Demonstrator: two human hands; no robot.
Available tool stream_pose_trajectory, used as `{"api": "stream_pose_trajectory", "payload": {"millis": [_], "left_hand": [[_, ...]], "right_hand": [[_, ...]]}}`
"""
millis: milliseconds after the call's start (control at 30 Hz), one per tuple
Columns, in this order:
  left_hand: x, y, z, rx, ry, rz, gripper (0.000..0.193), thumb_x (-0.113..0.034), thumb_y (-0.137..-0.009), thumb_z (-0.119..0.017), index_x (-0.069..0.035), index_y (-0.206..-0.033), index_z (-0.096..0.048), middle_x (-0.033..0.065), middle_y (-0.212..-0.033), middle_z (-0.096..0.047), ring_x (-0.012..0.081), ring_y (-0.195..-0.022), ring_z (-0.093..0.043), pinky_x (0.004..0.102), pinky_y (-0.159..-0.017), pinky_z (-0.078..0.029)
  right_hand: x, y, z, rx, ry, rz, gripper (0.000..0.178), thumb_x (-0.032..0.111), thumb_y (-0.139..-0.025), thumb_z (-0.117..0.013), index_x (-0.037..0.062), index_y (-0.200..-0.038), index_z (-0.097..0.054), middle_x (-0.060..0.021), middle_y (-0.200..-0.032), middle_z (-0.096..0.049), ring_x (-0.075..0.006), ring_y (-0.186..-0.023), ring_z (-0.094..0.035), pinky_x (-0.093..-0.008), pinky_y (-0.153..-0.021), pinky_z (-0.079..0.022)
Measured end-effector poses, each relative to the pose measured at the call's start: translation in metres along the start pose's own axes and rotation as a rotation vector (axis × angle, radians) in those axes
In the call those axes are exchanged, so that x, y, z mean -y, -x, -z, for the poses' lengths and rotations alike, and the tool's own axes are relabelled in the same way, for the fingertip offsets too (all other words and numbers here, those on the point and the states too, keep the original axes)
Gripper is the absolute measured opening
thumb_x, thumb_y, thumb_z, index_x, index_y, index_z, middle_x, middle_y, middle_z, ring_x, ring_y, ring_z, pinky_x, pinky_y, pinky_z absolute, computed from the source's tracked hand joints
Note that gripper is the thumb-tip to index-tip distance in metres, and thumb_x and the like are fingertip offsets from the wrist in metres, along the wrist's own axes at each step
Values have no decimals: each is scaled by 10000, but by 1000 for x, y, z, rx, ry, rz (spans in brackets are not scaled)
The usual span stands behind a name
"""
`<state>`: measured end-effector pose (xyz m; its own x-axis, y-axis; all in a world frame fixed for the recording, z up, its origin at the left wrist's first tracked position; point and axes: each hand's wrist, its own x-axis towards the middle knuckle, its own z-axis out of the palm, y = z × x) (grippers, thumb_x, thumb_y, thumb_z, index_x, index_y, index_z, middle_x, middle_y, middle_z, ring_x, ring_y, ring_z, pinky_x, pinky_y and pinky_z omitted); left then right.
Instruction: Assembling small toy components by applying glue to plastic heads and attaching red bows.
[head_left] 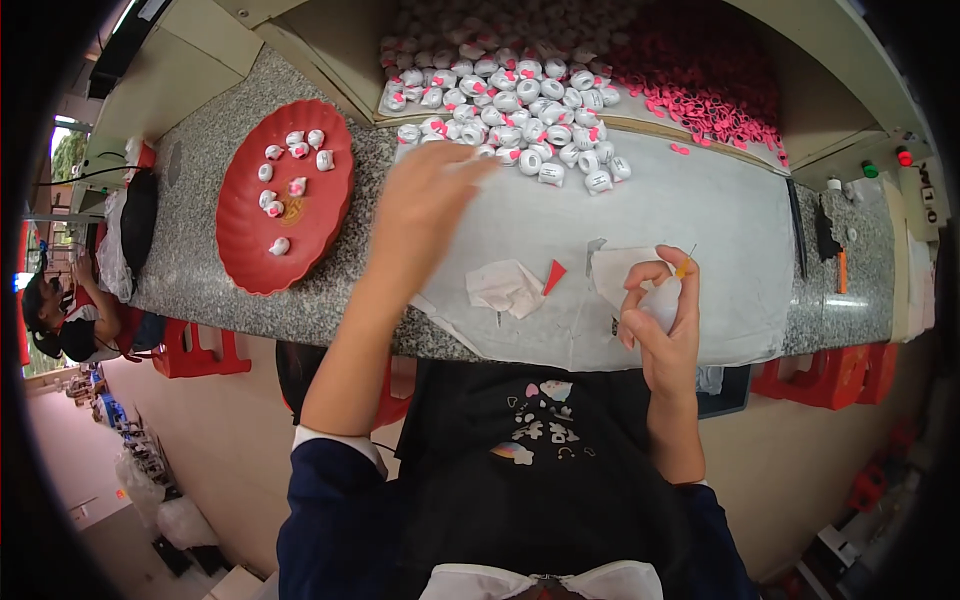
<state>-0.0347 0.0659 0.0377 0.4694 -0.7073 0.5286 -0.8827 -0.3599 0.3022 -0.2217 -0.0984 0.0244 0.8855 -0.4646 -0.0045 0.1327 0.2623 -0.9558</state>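
Observation:
My left hand [428,205] is at the near left edge of a heap of small white figurine heads [530,100] with pink bows. Motion smears its fingers, so I cannot make out whether they hold anything. My right hand [665,320] is closed around a small white squeeze bottle [660,300] with an orange needle tip [684,268] pointing up. It is above the near right part of a pale sheet [560,225] that covers the granite counter. To my left, a red scalloped plate [238,215] carries several of the white heads.
A crumpled white tissue [505,288] and a red pointed scrap [554,277] lie on the sheet; another white cloth [615,270] is beside my right hand. Pink bow pieces [700,95] fill the shelf's right side. A person [75,310] sits far left near red stools [195,350].

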Motion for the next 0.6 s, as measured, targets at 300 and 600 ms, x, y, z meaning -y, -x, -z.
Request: {"api": "stream_pose_trajectory", "payload": {"millis": [300,600], "left_hand": [[-30,-39,-72,97,245,-331,275,-6,-685,-528,-66,-953,-537,79,-954,-525,216,-939,-500,318,-802,-410],[-75,43,-22,77,1676,814,269,-110,-812,-465,-1,-1055,-430,133,-1020,-508,220,-872,-545,344,-799,-422]], "right_hand": [[13,14,18,17,-144,-38,365,104,-668,-464,16,-998,-334,-130,-934,-372,-180,-584,-474,-235,-382,-434],[20,12,0,-62,-79,55,268,74,-692,-554,2,-915,-423,-83,-964,-395,-150,-815,-474,-220,-510,-446]]}}
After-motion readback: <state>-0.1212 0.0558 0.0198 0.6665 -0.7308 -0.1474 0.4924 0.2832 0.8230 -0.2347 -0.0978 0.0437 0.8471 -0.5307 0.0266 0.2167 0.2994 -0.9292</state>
